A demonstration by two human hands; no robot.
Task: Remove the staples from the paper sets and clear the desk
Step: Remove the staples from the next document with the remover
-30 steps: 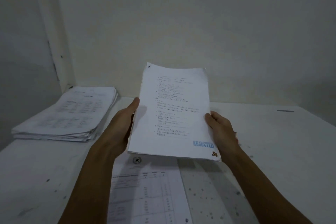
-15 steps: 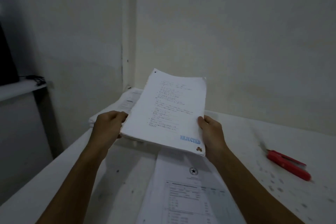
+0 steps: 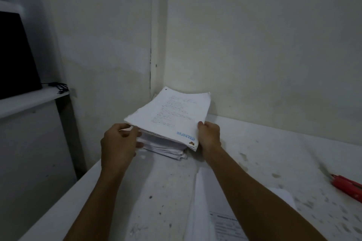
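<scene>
A white paper set (image 3: 172,115) stamped REJECTED in blue lies low over the paper stack (image 3: 166,150) in the desk's far left corner. My left hand (image 3: 119,143) grips its left edge, fingers curled at the stack's side. My right hand (image 3: 209,135) holds its right bottom corner, thumb on top. Whether the set rests fully on the stack I cannot tell. A red staple remover (image 3: 346,186) lies on the desk at the far right. Another printed paper set (image 3: 221,221) lies under my right forearm.
The white desk (image 3: 168,191) is speckled with dark marks and meets two walls at the corner. To the left, a lower shelf (image 3: 29,100) carries a black object (image 3: 15,55) and a dark cable (image 3: 58,85).
Both hands carried the REJECTED set left and down from upright in front of me to the stack in the corner. The view swung left, bringing the staple remover and the shelf into sight.
</scene>
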